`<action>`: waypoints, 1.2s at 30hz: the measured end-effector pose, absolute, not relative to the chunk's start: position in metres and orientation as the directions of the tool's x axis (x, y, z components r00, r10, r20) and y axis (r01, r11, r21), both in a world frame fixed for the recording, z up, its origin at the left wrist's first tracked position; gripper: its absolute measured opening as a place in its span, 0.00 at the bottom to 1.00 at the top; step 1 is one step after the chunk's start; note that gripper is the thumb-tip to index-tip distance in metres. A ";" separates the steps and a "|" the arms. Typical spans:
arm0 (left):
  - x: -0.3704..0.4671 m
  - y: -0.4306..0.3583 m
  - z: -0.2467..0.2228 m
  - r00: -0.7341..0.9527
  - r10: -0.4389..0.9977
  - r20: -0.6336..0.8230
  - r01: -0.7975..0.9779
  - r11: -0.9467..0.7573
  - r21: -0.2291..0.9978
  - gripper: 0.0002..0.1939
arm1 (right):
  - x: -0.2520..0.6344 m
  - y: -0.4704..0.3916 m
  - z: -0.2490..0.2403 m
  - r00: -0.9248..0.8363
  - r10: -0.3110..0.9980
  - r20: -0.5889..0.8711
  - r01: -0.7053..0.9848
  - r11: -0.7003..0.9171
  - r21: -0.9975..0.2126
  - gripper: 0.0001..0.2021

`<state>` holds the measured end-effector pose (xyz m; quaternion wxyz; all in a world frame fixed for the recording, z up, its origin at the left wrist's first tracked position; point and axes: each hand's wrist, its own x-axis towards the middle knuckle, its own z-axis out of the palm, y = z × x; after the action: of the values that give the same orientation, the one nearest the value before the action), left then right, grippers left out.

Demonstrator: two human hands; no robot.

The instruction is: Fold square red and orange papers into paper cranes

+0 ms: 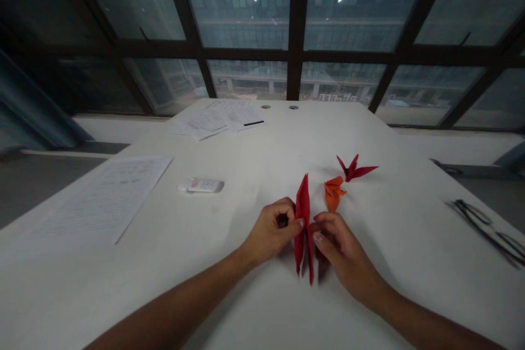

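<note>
A long red folded paper (302, 205) stands upright above the white table, its lower end split into separate points. My left hand (273, 229) pinches its middle from the left, thumb across the near face. On the right side of the paper, my right hand (342, 251) has its fingers curled and its thumb close to the paper's edge; whether they grip it is hard to see. Just beyond my right hand lies an orange folded paper figure (333, 191), and behind that a red paper crane (353, 168).
A white tube (202, 185) lies left of my hands. Printed sheets rest at the left edge (102, 197) and the far left (217, 119) of the table (279, 147). Glasses (490, 229) lie at the right. Windows (246, 5) rise behind.
</note>
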<state>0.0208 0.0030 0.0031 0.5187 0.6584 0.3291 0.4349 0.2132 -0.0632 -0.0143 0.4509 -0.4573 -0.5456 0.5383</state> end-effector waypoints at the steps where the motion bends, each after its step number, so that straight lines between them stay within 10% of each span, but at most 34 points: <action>1: 0.021 0.002 0.003 0.410 0.881 0.234 -0.001 -0.257 0.967 0.18 | 0.214 -0.063 -0.014 -0.184 0.983 0.010 0.022 0.015 -1.000 0.14; 24: 0.025 0.000 0.003 0.410 0.894 0.181 -0.146 -0.132 0.980 0.22 | 0.214 -0.059 -0.016 -0.099 0.994 0.041 -0.058 0.036 -0.998 0.15; 36: 0.023 -0.003 0.004 0.481 0.839 0.254 0.103 -0.342 0.934 0.13 | 0.215 -0.063 -0.017 -0.074 0.997 0.032 0.023 0.033 -0.999 0.30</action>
<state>0.0231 -0.0033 0.0042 0.4712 0.7200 0.3271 0.3905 0.2146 -0.0633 -0.0166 0.4832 -0.4791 -0.5322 0.5038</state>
